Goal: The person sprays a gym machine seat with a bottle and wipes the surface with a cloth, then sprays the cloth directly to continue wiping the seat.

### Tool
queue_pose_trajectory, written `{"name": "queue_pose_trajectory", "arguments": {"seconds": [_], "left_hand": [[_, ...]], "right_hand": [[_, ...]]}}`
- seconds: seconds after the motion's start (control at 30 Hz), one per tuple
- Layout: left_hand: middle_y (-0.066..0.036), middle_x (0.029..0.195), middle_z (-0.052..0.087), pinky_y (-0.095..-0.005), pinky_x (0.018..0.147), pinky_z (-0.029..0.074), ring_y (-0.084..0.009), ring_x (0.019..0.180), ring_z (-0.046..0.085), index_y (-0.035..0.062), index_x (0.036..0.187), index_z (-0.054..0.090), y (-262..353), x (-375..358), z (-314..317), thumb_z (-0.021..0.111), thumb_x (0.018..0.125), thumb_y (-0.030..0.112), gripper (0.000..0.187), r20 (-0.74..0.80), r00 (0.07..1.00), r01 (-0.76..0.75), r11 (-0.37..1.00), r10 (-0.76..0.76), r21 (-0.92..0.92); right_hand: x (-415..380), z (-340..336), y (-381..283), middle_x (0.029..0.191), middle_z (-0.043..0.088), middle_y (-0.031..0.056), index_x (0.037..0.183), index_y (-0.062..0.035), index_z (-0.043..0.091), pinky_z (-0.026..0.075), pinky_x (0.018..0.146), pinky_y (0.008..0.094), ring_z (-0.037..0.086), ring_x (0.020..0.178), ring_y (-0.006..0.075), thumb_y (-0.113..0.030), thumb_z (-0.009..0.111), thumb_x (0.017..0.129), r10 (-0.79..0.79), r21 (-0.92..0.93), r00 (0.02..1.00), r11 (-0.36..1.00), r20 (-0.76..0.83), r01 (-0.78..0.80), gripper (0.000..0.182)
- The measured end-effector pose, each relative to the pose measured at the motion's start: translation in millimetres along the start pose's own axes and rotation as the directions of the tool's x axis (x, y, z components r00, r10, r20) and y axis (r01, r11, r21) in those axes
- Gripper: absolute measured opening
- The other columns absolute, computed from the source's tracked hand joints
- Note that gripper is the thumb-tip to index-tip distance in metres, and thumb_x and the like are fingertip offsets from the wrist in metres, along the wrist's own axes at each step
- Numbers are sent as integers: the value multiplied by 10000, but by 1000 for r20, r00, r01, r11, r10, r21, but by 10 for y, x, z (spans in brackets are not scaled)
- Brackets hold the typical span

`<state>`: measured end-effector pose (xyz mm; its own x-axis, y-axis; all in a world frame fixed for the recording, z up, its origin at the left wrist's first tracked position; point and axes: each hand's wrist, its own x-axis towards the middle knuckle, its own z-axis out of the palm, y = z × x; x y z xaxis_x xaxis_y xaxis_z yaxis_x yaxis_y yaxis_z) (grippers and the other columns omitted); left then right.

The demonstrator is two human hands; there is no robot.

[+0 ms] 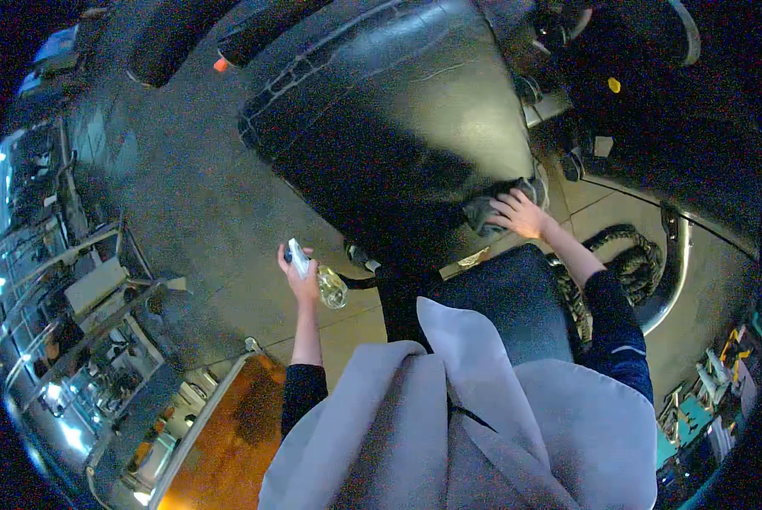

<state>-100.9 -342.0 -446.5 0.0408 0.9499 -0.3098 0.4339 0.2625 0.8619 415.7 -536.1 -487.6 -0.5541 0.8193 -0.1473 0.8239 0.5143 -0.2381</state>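
Note:
My left hand (pixel 303 276) is wrapped round a clear spray bottle (pixel 333 291) with a white spray head, holding yellowish liquid. It is held out over the floor, left of a large black padded surface (pixel 338 136) with cracked, leather-like covering. On the near right corner of that surface, my right hand (pixel 521 214) presses down on a dark grey cloth (pixel 481 218), fingers spread over it. Part of the cloth is hidden beneath the hand. Light glares off the padding just beyond the cloth.
A smaller black padded block (pixel 508 297) stands close in front of me. To its right are a curved metal tube (pixel 680 276) and a coiled, braided-looking bundle (pixel 632 263). An orange-brown tabletop (pixel 228 433) is at lower left, near a metal rack (pixel 101 289).

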Motion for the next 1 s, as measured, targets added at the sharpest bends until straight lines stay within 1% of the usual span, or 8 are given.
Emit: {"name": "queue_pose_trajectory", "arguments": {"seconds": [0.1, 0.27, 0.37, 0.5, 0.63, 0.73, 0.83, 1.0], "left_hand": [[-100, 1203, 430, -308, 810, 459, -188, 948, 522, 62, 1065, 486, -57, 27, 8, 573, 727, 7, 353, 8, 1000, -3, 1000, 3, 7], [-102, 1010, 562, -303, 667, 523, -177, 805, 552, 129, 1361, 190, -198, 74, -62, 568, 760, -4, 722, 81, 985, -162, 975, 151, 152], [-116, 1112, 531, -309, 667, 510, -214, 815, 578, 83, 1184, 412, -21, -31, 115, 607, 734, 61, 491, -117, 983, -114, 968, 143, 224], [-138, 1123, 569, -328, 647, 492, -255, 786, 630, 62, 902, 626, 903, -309, 557, 650, 699, 156, 225, -146, 978, -79, 911, 149, 404], [-92, 755, 643, -308, 571, 469, -204, 606, 603, 55, 861, 622, 1389, -60, 968, 657, 734, 168, 174, 186, 972, -206, 897, 142, 390], [-56, 692, 628, -295, 529, 444, -141, 568, 583, 49, 833, 628, 1955, 86, 1346, 638, 782, 211, 170, 295, 955, 62, 993, -29, -105], [-66, 690, 631, -304, 580, 459, -151, 631, 612, 37, 825, 641, 1906, 256, 1645, 635, 769, 269, 239, 370, 926, 161, 965, -76, -206], [-153, 781, 663, -416, 697, 493, -333, 758, 647, 74, 862, 661, 2088, 276, 1757, 641, 726, 353, 311, 360, 930, -30, 958, -78, 285]], "right_hand": [[74, -109, 38, 1347, 430, 87, 1296, -215, 475, 303, 1020, 501, 436, 1194, 301, -195, 458, 855, 208, -44, 977, 978, 41, -206, 442], [1025, -614, 800, 1367, 396, 130, 1260, -158, 493, 306, 994, 513, 393, 1218, 318, -120, 480, 841, 557, -82, 715, 762, -421, -642, 421], [1719, -1322, 1181, 1342, 407, 121, 1271, -152, 485, 358, 955, 456, 392, 1215, 330, -231, 723, 705, 618, 155, 486, 701, -618, -696, 619], [2170, -1272, 1291, 1272, 478, 136, 1230, -126, 533, 380, 913, 442, 444, 1134, 331, -385, 683, 770, 653, 334, 212, 606, -727, -723, 548], [2177, -1194, 1237, 1251, 484, 140, 1228, -131, 532, 381, 899, 438, 456, 1114, 333, -364, 704, 751, 619, 355, 170, 629, -767, -692, 559], [2142, -1195, 1200, 1244, 485, 150, 1242, -128, 519, 384, 891, 438, 462, 1106, 339, -357, 708, 753, 618, 369, 185, 654, -765, -661, 571], [2144, -1150, 1235, 1255, 483, 155, 1257, -137, 501, 383, 889, 448, 457, 1115, 350, -387, 695, 764, 607, 351, 182, 649, -773, -675, 585], [2134, -1159, 1200, 1252, 487, 158, 1282, -149, 479, 378, 903, 448, 461, 1119, 344, -391, 690, 769, 623, 332, 193, 623, -758, -709, 605]]}}
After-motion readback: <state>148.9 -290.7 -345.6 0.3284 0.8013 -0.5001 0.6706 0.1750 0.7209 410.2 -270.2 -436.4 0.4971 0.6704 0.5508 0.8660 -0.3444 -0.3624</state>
